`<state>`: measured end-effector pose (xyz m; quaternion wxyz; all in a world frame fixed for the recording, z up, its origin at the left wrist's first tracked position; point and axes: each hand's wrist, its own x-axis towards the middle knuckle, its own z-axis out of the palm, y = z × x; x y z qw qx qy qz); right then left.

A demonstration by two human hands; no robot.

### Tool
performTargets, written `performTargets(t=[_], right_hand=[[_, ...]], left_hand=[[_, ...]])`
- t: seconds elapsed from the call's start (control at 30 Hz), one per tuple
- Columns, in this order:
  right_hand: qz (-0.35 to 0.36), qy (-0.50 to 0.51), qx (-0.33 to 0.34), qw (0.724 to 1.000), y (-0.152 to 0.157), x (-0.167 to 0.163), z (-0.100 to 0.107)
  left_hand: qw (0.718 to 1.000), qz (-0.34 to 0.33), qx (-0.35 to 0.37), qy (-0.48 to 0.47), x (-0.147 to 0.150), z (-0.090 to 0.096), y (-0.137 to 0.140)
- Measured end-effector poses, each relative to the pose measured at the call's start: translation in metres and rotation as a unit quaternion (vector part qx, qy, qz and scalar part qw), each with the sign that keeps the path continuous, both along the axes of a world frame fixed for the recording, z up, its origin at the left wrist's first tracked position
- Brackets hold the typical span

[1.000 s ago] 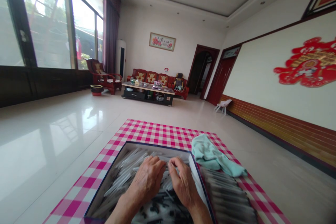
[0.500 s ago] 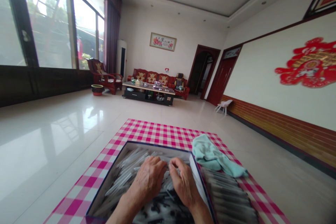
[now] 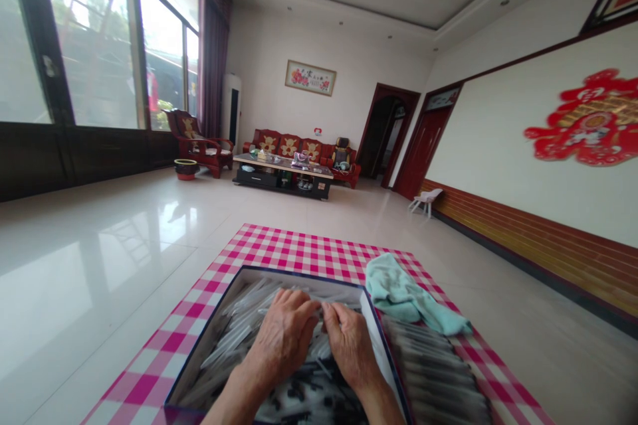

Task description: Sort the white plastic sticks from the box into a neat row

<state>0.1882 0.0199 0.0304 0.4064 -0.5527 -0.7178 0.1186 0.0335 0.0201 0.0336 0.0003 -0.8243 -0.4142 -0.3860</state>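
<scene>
Above a shallow dark-edged box (image 3: 369,325), my left hand (image 3: 288,329) and my right hand (image 3: 349,339) meet fingertip to fingertip. Both are closed in a pinch, and whatever sits between the fingers is too small or hidden to make out. Clear plastic tubes (image 3: 239,332) lie heaped in the box's far and left parts. Small black pieces (image 3: 299,388), like caps or clips, are scattered in its near part, partly behind my wrists. Right of the box lies a row of clear tubes with dark ends (image 3: 433,372), blurred.
A pink-and-white checked tablecloth (image 3: 299,246) lies under the box. A crumpled mint-green cloth (image 3: 409,295) rests to the right, touching the row of tubes. Beyond the tiled floor (image 3: 124,265) stand a low coffee table (image 3: 282,169) and a wooden sofa (image 3: 289,143).
My fingertips have come closer together, with the right hand's fingers shifted slightly and the left hand raised a little. The box and cloth look unmoved.
</scene>
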Motion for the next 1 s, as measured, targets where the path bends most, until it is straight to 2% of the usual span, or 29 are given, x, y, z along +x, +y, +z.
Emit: performTargets(t=[0.07,0.13,0.2,0.27,0.37,0.47,0.6,0.67,0.73,0.87,1.0], right_hand=[[-0.046,0.019,0.004,0.999,0.001,0.002,0.001],[-0.084,0.049,-0.003,0.995,0.002,0.005,0.003],[-0.083,0.086,-0.018,0.993,0.003,0.005,0.005],[-0.046,0.111,-0.032,0.992,0.002,0.003,0.007],[0.017,0.112,-0.051,0.992,-0.003,-0.002,0.012],[0.078,0.102,-0.071,0.989,-0.008,-0.008,0.017],[0.168,0.098,-0.119,0.974,-0.015,-0.013,0.020],[0.181,0.093,-0.129,0.971,-0.015,-0.013,0.018],[0.147,0.087,-0.106,0.979,-0.012,-0.011,0.015],[0.055,0.075,-0.049,0.994,-0.001,0.004,0.008],[0.056,0.011,-0.026,0.998,0.004,0.028,0.011]], left_hand=[[0.997,0.028,0.036,-0.064,-0.001,0.001,0.001],[0.990,0.073,0.024,-0.117,-0.003,0.001,0.003],[0.981,0.120,-0.042,-0.146,-0.004,0.001,0.005],[0.966,0.139,-0.122,-0.182,-0.005,0.000,0.006],[0.934,0.087,-0.201,-0.283,-0.006,0.002,0.007],[0.894,0.019,-0.228,-0.384,-0.007,0.006,0.009],[0.847,-0.037,-0.273,-0.454,-0.008,0.008,0.009],[0.834,-0.053,-0.279,-0.473,-0.008,0.007,0.010],[0.841,-0.050,-0.265,-0.470,-0.008,0.004,0.013],[0.893,0.013,-0.225,-0.390,-0.010,-0.004,0.016],[0.933,0.095,-0.183,-0.296,-0.011,-0.003,0.013]])
